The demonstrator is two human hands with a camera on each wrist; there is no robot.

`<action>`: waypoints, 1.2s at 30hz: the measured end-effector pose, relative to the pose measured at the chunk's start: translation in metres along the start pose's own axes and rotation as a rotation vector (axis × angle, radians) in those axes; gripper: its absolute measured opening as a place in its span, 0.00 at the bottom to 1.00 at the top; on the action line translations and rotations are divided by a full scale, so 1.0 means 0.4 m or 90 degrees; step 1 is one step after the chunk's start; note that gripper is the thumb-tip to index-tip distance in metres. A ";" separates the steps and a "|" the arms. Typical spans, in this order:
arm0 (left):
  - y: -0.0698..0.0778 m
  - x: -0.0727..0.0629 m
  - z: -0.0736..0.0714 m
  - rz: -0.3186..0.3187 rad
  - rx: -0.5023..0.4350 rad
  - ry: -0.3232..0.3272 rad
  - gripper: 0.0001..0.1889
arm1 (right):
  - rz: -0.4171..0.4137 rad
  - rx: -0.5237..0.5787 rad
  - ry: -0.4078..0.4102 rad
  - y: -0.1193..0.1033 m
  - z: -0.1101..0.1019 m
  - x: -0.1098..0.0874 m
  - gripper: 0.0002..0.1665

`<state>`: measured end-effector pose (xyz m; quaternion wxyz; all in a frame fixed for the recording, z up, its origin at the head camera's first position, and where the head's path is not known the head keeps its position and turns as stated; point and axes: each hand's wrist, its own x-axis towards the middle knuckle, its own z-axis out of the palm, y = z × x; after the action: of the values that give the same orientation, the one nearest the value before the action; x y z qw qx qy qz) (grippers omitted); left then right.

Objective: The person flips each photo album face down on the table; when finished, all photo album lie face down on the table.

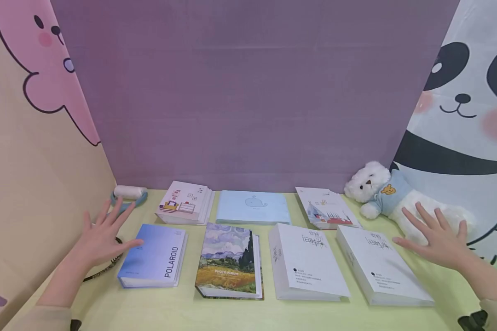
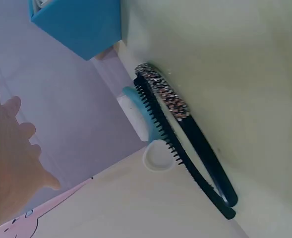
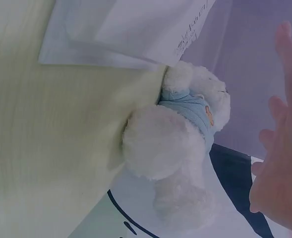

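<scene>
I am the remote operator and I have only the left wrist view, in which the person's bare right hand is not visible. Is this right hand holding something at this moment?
Observer: No. In the head view, the right hand holds nothing; its fingers are spread apart.

Operator: I understand. In that same view, which object is partly covered by these fingers?

Observer: They cover part of a white plush bear in a light-blue shirt.

POLAROID bk [image 1: 151,253] blue-purp grad.; teddy [image 1: 407,209] wht, top [image 1: 401,186] lt-blue; backdrop [image 1: 248,101] purp.
</scene>
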<state>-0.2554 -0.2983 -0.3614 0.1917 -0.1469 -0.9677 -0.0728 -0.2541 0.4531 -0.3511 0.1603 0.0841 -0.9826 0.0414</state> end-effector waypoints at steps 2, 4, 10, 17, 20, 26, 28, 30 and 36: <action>0.001 0.006 0.000 -0.007 0.000 -0.012 0.51 | 0.002 0.000 -0.002 0.000 -0.002 -0.002 0.53; 0.002 0.015 0.001 -0.013 0.004 -0.021 0.50 | 0.002 -0.001 -0.002 -0.001 -0.004 -0.003 0.53; 0.023 0.058 -0.005 0.003 -0.009 -0.016 0.48 | -0.017 -0.003 0.005 -0.012 -0.016 0.010 0.51; 0.082 0.140 -0.018 0.030 -0.077 -0.008 0.37 | -0.078 0.051 0.060 -0.038 -0.042 0.047 0.36; 0.116 0.182 -0.017 0.025 -0.113 -0.013 0.33 | -0.098 0.074 0.087 -0.052 -0.047 0.065 0.29; 0.192 0.251 0.011 0.055 -0.174 0.005 0.26 | -0.130 0.085 0.133 -0.089 -0.038 0.108 0.20; 0.219 0.267 0.022 0.065 -0.189 0.012 0.25 | -0.144 0.089 0.146 -0.109 -0.035 0.123 0.19; 0.246 0.284 0.034 0.072 -0.208 0.013 0.24 | -0.157 0.098 0.148 -0.131 -0.034 0.136 0.17; 0.320 0.336 0.065 0.068 -0.265 -0.007 0.23 | -0.161 0.147 0.139 -0.187 -0.023 0.174 0.16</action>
<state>-0.3433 -0.1375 -0.3217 0.1553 -0.2351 -0.9236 -0.2598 -0.3029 0.3698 -0.3160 0.2591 0.2194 -0.9297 0.1425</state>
